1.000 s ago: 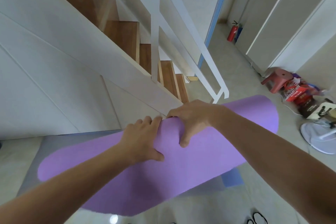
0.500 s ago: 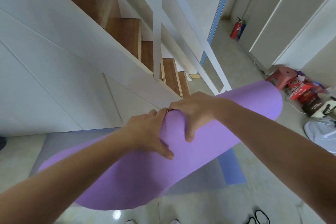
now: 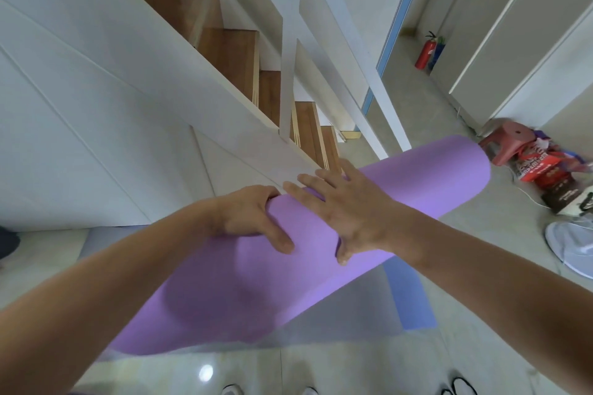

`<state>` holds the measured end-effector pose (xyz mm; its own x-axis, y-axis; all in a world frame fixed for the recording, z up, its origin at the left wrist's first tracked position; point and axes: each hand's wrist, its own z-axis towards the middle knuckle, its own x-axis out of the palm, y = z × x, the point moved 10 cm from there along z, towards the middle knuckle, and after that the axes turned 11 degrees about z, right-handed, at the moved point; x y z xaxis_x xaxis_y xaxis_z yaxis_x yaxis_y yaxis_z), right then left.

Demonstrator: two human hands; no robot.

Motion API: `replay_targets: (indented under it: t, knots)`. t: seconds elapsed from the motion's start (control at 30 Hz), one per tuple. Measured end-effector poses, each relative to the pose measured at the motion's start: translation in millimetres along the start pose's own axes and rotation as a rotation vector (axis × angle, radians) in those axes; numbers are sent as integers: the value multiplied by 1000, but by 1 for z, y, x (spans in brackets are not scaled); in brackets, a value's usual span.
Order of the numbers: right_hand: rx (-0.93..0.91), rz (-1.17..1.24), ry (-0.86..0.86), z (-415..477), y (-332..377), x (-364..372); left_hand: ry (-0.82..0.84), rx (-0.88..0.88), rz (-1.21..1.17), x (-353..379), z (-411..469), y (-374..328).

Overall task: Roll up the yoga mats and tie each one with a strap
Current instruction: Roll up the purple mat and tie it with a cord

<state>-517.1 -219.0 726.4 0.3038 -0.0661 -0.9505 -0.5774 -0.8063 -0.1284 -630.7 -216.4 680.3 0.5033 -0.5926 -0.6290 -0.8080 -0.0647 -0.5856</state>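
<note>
Beside the white staircase (image 3: 231,51), we have the purple yoga mat (image 3: 417,189) as a thick roll lying slantwise over a grey mat (image 3: 353,311) that is spread flat on the floor; we cannot tell whether the roll rests on it. Our left hand (image 3: 247,218) grips the roll near its middle, fingers curled over the far side, thumb pressed on the near face. Our right hand (image 3: 346,205) lies flat on top just beside it, fingers straight and spread, thumb down the near side. The 2 hands are near each other but apart. A red stool (image 3: 510,141) stands near the roll's right end.

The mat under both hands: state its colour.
The mat is plain purple, clearest in the head view.
</note>
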Motion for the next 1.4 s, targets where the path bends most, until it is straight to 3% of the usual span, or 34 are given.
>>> replay_targets:
  t: [0.13, 0.27, 0.33, 0.4, 0.47, 0.57, 0.77, 0.9, 0.97, 1.07, 1.13, 1.23, 1.4]
  knots:
    - [-71, -64, -35, 9, 13, -11, 109, 20, -129, 4, -9, 7]
    - [-44, 88, 83, 24, 5, -15, 125, 21, -92, 2, -14, 10]
    - [26, 244, 168, 30, -5, -13, 18, 11, 209, -4, -18, 6]
    - [116, 405, 254, 34, -17, -10, -194, -16, 609, -10, -26, -6]
    - [162, 493, 295, 36, -23, -7, -390, -29, 774, -13, -34, -17]
    - [135, 444, 294, 34, -15, -2, -422, -60, 686, -17, -28, -8]
    - [48, -21, 21, 17, 6, 6, -92, -114, 209, -15, -7, 14]
    - [2, 63, 60, 22, 0, -5, 43, -42, -53, -5, -6, 12]
    - [30, 163, 161, 26, -11, -9, 45, -18, -8, -2, -7, 4]
    - [77, 293, 279, 33, -24, -9, -67, -9, 413, 2, -8, -9]
    - [78, 296, 298, 37, -24, -7, -211, -41, 552, -1, -9, -11]
    - [65, 250, 210, 41, -25, -6, -352, -57, 552, -11, -7, -10]
    - [49, 16, -33, 30, -25, -9, -339, -95, 398, -26, 2, -8]
